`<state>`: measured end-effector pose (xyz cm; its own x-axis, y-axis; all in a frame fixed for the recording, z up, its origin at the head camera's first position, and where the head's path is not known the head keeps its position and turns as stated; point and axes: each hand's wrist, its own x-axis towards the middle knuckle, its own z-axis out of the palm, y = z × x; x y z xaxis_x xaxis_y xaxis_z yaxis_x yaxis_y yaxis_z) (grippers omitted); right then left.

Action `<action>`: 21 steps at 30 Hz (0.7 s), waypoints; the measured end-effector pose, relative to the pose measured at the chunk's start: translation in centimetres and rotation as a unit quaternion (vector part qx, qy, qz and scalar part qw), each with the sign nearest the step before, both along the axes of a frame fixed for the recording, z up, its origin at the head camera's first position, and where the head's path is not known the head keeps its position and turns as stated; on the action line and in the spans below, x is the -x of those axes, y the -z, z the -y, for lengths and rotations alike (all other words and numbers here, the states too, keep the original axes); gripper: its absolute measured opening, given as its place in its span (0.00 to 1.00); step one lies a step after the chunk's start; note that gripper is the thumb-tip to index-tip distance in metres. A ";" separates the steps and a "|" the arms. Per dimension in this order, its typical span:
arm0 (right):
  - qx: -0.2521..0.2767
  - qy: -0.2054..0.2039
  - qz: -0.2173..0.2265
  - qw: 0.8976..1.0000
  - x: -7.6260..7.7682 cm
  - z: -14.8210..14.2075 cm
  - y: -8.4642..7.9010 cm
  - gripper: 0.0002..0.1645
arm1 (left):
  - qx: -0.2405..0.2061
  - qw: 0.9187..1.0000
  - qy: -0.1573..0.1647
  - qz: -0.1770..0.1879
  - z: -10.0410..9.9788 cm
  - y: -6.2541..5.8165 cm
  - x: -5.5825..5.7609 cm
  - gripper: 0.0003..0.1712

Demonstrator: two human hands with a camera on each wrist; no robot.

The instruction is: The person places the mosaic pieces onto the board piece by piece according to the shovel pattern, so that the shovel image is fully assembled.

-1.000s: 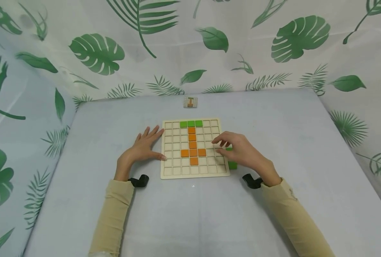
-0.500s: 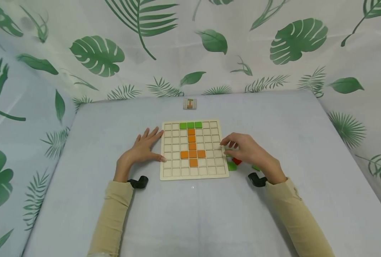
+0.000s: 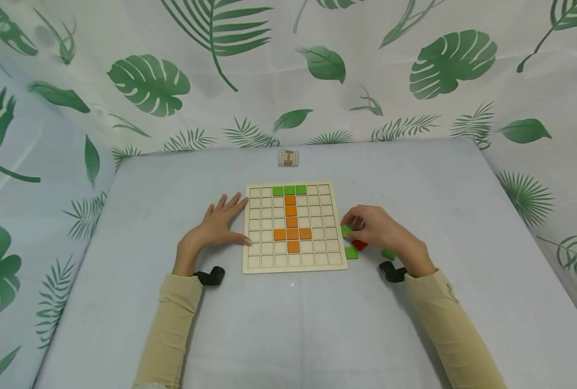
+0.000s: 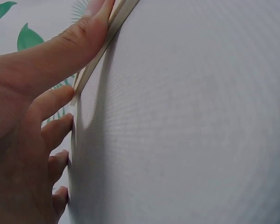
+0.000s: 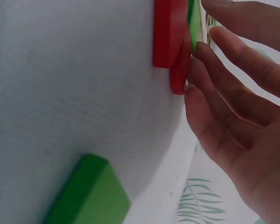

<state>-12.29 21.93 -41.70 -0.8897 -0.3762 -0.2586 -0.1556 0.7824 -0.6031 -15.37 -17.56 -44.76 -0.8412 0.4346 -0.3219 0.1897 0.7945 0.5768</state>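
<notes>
Board [image 3: 322, 247] lay on the surface [image 3: 269, 324], bearing inset tiles [image 3: 292, 234]. Left grip [image 3: 215, 224], fingers spread, touched its left edge. Right grip [image 3: 378, 228] was at loose tiles [image 3: 351, 253] beside its right edge; whether holding one, I could not tell.

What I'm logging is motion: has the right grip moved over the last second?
Yes. The right grip shifted rightward against the board, from partly over its squares to beside its right edge.
</notes>
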 end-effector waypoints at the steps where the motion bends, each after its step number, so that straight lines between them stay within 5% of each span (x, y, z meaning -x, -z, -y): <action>1: 0.000 0.001 0.004 1.000 0.0 0.0 0.0 0.16 | 0.000 1.000 0.000 0.000 0.0 0.0 0.0 0.65; 21: 0.021 0.006 0.013 1.000 0.4 -0.5 0.9 0.10 | -0.006 1.000 0.002 -0.001 0.0 0.0 0.0 0.65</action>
<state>-12.66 22.40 -42.65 -0.8876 -0.3769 -0.2648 -0.1309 0.7575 -0.6395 -15.36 -17.60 -44.75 -0.8399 0.4416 -0.3156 0.1939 0.7872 0.5854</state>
